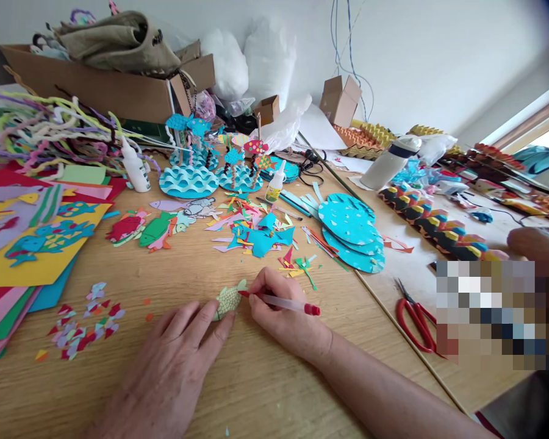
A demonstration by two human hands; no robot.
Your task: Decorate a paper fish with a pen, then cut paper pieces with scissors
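A small green paper fish [229,298] with drawn scales lies on the wooden table [256,378]. My left hand [174,360] rests flat on the table, fingers stretched out, with the fingertips pressing the fish's lower edge. My right hand [277,308] is closed round a red pen [283,302], whose tip touches the fish's right side. Just beyond lie loose paper scraps [256,228] in blue, pink and yellow.
Red scissors [414,317] lie to the right. Blue paper discs [352,235], wave-shaped paper stands [188,180], glue bottles [135,166], coloured sheets with fish [32,238], small cut pieces [85,320] and a cardboard box [96,85] surround the spot. Another person's hand [535,242] shows at the right.
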